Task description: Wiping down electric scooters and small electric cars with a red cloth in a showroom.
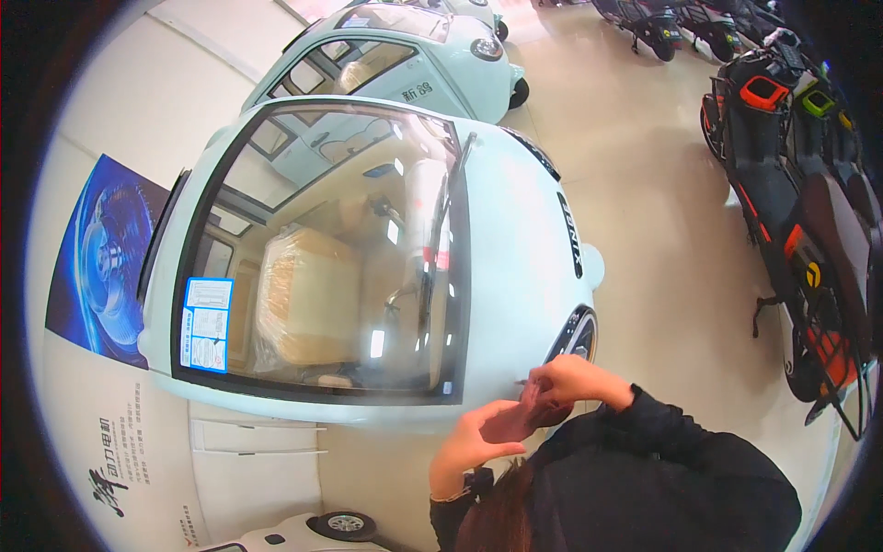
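Observation:
My right hand (578, 379), at the end of a black sleeve, is closed on a reddish-brown cloth (512, 422). On the cloth's other side is my left hand (467, 448), its thumb and fingers curved around the folds. A dark band and a thin bracelet circle my left wrist. Both hands are close to the front corner of a pale blue small car (515, 294), just by its round headlight (575, 336). Whether the cloth touches the car body I cannot tell. A small dark tip shows beside my right fingers, too small to name.
The car's windshield (322, 248) carries a blue-edged sticker (207, 324); inside is a plastic-wrapped beige seat (308, 294). Another pale blue car (395, 69) stands beyond. Electric scooters (782, 212) line the right side. A white vehicle (303, 534) is at the lower left.

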The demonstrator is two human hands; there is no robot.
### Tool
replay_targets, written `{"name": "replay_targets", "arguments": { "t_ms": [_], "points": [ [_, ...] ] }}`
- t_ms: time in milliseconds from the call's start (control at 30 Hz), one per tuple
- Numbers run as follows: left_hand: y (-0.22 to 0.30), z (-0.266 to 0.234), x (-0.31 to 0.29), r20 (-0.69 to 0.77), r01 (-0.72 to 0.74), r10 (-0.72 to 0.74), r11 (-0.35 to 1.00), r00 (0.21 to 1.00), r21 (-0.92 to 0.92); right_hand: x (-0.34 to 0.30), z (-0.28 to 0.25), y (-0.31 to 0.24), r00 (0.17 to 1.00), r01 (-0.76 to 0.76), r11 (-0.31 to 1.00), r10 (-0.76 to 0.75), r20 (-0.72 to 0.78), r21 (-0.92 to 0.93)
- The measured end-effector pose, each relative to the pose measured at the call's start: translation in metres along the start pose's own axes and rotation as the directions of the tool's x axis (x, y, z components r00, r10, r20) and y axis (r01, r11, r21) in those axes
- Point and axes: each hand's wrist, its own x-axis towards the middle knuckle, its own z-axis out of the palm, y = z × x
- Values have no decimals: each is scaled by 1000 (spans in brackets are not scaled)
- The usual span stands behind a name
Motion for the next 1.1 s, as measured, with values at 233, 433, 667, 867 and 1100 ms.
{"name": "replay_targets", "arguments": {
  "t_ms": [233,433,667,867,1100],
  "points": [
    [-1,-25,-35,-98,97,-68,939,993,329,-26,-27,-8,989,-114,967,89,115,227],
    [-7,-45,-47,-192,70,30,865,981,496,-30,-35,-16,990,-112,987,120,-72,112],
    [16,-61,-47,-307,135,41,837,951,531,-30,-53,-23,990,-7,975,39,-138,220],
    [19,-79,-34,-362,8,262,800,895,600,-37,-63,-26,941,20,858,158,-300,514],
    [27,-101,3,-368,2,437,642,821,766,-20,-88,-32,908,-3,994,-44,-417,-113]
  ]
}}
